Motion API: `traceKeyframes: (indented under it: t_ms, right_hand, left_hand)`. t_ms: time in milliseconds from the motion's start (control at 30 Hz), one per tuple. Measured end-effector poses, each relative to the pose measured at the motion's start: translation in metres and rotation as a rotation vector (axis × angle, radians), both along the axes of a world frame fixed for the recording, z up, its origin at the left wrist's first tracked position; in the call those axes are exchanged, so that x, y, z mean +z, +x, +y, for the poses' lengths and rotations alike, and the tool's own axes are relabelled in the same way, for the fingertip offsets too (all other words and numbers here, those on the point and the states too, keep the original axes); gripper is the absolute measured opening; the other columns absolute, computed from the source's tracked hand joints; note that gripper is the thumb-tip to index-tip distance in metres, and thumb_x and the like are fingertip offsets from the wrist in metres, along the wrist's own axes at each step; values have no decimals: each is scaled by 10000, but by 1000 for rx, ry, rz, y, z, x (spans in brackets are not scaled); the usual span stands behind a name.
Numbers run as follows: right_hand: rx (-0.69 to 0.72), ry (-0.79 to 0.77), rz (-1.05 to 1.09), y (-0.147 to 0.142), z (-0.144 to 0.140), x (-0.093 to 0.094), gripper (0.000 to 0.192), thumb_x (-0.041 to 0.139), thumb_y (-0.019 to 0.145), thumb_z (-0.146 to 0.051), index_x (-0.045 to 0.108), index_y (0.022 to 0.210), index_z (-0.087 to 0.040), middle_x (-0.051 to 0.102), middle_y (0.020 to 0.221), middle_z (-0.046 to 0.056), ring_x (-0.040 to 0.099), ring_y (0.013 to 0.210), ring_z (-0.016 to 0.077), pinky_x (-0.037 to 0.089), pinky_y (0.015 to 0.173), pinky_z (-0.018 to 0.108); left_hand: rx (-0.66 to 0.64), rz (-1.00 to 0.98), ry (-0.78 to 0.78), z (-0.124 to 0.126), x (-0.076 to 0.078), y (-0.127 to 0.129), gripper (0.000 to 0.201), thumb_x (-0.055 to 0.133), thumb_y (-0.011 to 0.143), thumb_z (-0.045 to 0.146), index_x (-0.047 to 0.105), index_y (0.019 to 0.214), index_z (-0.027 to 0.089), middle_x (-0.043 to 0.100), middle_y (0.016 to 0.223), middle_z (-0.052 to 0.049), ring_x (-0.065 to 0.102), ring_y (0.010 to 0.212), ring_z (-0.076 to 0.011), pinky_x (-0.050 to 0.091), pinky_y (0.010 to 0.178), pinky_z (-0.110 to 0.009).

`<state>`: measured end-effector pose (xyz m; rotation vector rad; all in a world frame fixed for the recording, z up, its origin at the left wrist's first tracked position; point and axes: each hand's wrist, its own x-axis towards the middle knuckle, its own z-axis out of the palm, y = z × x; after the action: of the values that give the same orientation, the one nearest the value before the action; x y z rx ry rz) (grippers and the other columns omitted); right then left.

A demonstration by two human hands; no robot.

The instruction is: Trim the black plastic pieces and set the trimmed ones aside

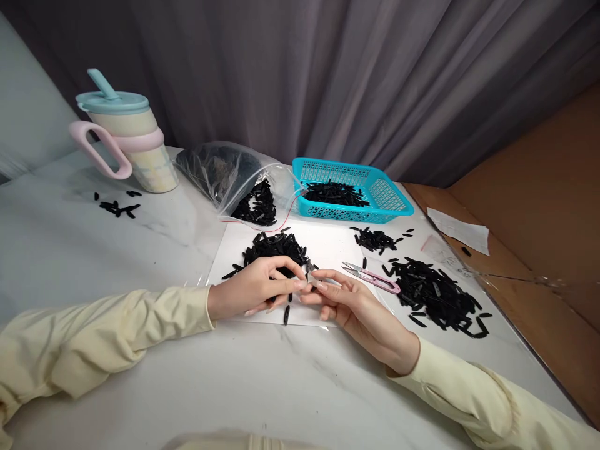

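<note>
head camera looks forward and down, close over the white table (140, 387).

Soft, even light, faint shadows on the pale worktop (140, 250); edges bow from wide-lens distortion, corners slightly soft.

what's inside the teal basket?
The teal basket holds a low heap of small black pieces. Its near wall hides the floor under them.

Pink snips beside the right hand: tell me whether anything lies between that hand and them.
Nothing visible does. The pink snips lie on bare white sheet just beyond the right hand; the black pieces are heaped on their far side.
</note>
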<state>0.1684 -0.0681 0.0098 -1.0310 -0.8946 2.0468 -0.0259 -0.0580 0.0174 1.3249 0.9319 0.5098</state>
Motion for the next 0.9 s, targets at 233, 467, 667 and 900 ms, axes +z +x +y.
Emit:
traceKeyframes:
  t_ms: [233, 467, 667, 900]
  right_hand:
    - [95, 92, 30, 2, -2, -5, 152, 580, 838, -234, 589, 969, -159, 542, 699, -11, 474, 489, 44, 400, 465, 165]
    - [168, 123, 53, 3, 1, -6, 127, 602, 833, -254, 549, 889, -153, 515, 569, -42, 409, 423, 38, 359, 417, 152]
    - [192, 133, 9, 3, 3, -9, 178, 639, 806, -283, 523, 826, -149, 557, 544, -31, 447, 424, 46, 365, 398, 141]
    - [208, 142, 17, 3, 2, -9, 186, 618, 819, -301, 521, 803, -143, 632, 649, 19, 528, 491, 68, 425, 483, 175]
  left_hand:
    - [24, -83, -88, 2, -7, 0, 275, 465, 854, 425, 445, 748, 172, 419, 394, 104, 201, 241, -6, 128, 262, -131]
    - [-49, 42, -7, -1, -3, 2, 343, 423, 853, 478, 457, 713, 167, 439, 443, 86, 253, 261, -13, 175, 257, -126]
    - [-192, 88, 23, -3, -2, 2, 368, 401, 853, 508, 517, 815, 161, 463, 496, 65, 327, 342, -43, 255, 260, -119]
    - [-205, 44, -16, -2, -2, -1, 288, 391, 887, 412, 509, 824, 157, 473, 489, 78, 262, 283, -18, 224, 255, -123]
